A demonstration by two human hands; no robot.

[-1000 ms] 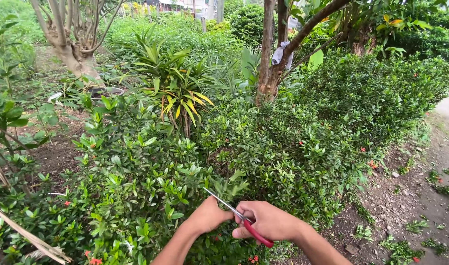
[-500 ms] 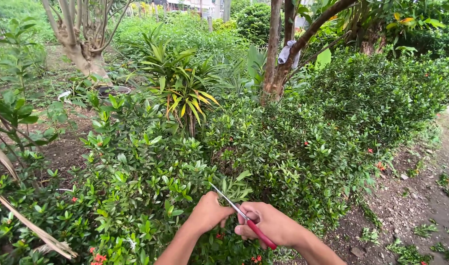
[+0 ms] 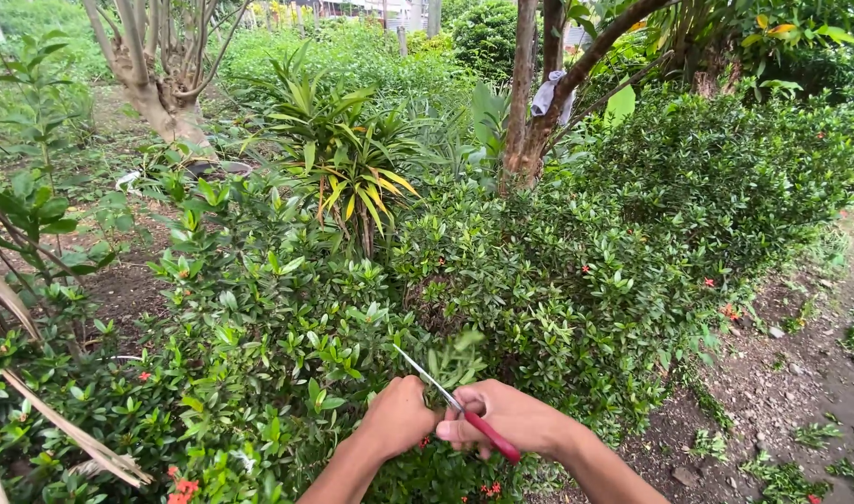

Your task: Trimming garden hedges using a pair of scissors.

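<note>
Two hands: both low in the middle of the view, close together at the near edge of a hedge (image 3: 557,280).
Right hand (image 3: 506,420): closed around the red handles of the scissors (image 3: 464,411), fingers through the loops.
Scissors: thin metal blades point up and to the left, between the two hands; whether the blades are parted or shut cannot be told. The tip lies among the leaves.
Left hand (image 3: 397,415): fisted around a sprig (image 3: 453,359) of the hedge, just left of the blades, touching the foliage.
Sprig: a tuft of pale green leaves standing up just above the hands, right beside the blades.
Hedge: dense small dark leaves with scattered red flowers, running from the hands up to the right.
Spiky plant (image 3: 352,173): long green and yellow leaves, behind the hedge, well apart from the hands.
Trunk (image 3: 522,103): slim, behind the hedge, with a pale rag (image 3: 548,93) tied at a fork; no lettering can be seen on it.
Path (image 3: 782,392): bare soil with green clippings, to the right of the hedge.
Change: compared with half a second ago the hands sit slightly lower and the sprig leans closer over the blades; the grip on scissors and sprig is the same.
</note>
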